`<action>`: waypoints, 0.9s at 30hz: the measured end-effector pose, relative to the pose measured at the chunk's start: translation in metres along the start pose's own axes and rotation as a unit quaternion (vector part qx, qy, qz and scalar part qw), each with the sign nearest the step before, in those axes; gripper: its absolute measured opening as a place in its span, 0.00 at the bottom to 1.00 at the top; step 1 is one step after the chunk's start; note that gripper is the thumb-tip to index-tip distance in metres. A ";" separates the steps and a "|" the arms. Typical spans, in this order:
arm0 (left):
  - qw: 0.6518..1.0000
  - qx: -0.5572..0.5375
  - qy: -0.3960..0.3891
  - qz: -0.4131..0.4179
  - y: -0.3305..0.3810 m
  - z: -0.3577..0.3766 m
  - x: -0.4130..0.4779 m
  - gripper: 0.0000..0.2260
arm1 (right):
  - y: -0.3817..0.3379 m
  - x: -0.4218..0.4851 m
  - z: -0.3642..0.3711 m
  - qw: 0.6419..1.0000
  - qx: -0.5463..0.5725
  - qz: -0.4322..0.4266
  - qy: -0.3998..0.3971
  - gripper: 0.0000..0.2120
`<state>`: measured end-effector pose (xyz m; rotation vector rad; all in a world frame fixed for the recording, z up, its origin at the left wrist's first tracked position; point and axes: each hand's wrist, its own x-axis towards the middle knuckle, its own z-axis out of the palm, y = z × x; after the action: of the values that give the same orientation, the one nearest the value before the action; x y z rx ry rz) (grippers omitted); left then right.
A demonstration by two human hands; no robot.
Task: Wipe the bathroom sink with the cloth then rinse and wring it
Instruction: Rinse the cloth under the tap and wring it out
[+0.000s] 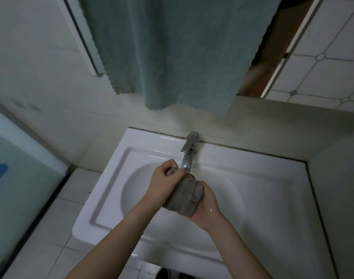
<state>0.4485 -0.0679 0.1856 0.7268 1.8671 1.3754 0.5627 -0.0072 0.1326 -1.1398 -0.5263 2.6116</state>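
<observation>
A bunched grey cloth [185, 196] is held over the bowl of the white sink [252, 178], just under the spout of the metal tap [187, 153]. My left hand [164, 183] grips the cloth's upper end beside the spout. My right hand [206, 208] cups and squeezes the lower, thicker part of the cloth from the right. Both forearms reach in from the bottom of the view. I cannot tell whether water is running from the tap.
A large teal towel [178, 51] hangs over the mirror above the sink, its lower edge well above the tap. A frosted glass panel [14, 168] stands at the left. A tiled ledge [51, 218] lies left of the sink, and a wall corner at the right.
</observation>
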 end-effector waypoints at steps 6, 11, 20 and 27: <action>0.992 -0.099 0.072 0.015 -0.012 0.031 -0.021 0.05 | 0.015 -0.002 0.014 0.943 -0.162 -0.217 0.191 0.19; 0.956 -0.230 0.162 -0.087 -0.010 0.050 -0.023 0.19 | 0.021 0.008 0.015 0.922 -0.146 -0.287 0.214 0.18; 0.868 -0.339 0.269 -0.242 -0.038 0.062 0.004 0.17 | 0.023 0.030 -0.004 0.879 -0.262 -0.313 0.245 0.23; 0.840 -0.357 0.250 -0.325 -0.068 0.072 0.016 0.16 | 0.022 0.037 -0.024 0.826 -0.384 -0.326 0.251 0.25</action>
<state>0.4944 -0.0337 0.1032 -0.6497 1.5125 1.6799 0.5546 -0.0085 0.0837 -1.4289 -1.5739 1.4219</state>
